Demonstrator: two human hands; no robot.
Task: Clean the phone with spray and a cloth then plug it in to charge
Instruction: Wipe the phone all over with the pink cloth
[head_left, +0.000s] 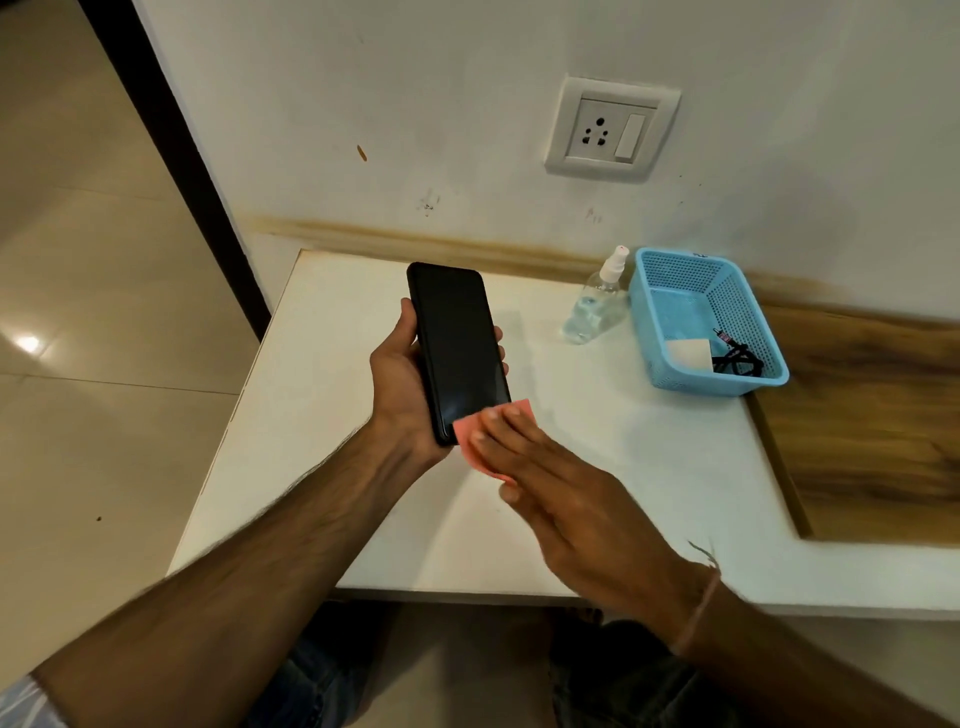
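My left hand (402, 382) grips a black phone (457, 343) from its left side, screen up and dark, above the white table (322, 415). Flat fingers of my right hand (561, 499) press a small pink cloth (470, 434) against the phone's lower end. A clear spray bottle (597, 301) with a white nozzle stands on the table to the right. In the blue basket (753, 312) beside it lie a white charger adapter (688, 354) and a black cable (737, 358). A white wall socket (610, 130) with a switch is on the wall above.
The table's left edge drops to a tiled floor (78, 312). A wooden surface (872, 415) adjoins the table at the right. My knees show below the table's front edge.
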